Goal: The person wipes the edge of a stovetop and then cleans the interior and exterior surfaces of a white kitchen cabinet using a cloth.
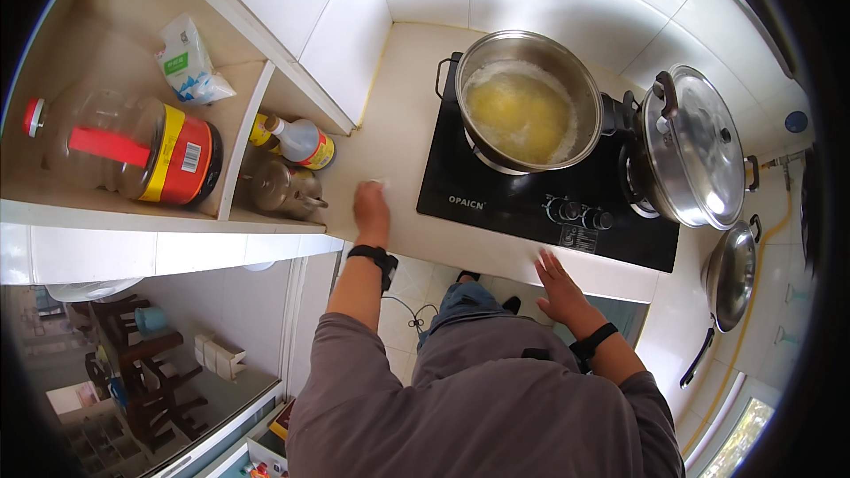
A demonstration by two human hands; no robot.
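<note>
My left hand (pixel 371 211) is over the pale countertop (pixel 403 235), left of the black gas stove (pixel 452 181). Its fingers look curled and slightly blurred, with a small whitish spot at their tips that I cannot make out. Near the counter's front edge, below the stove knobs (pixel 575 212), my right hand (pixel 564 292) has its fingers stretched out and holds nothing. A steel pot (pixel 580 80) sits uncovered on the left burner, with yellowish food in bubbling, foamy liquid (pixel 521 111). Over the right burner stands a large lidded pan (pixel 695 146), its glass lid tilted in view.
On the left shelf (pixel 252 115) are a large oil bottle (pixel 155 146), a white plastic bag (pixel 190 62), a sauce bottle (pixel 305 142) and a glass jar (pixel 285 186). A wok (pixel 733 279) hangs at the right wall. A yellow pipe (pixel 744 336) runs nearby.
</note>
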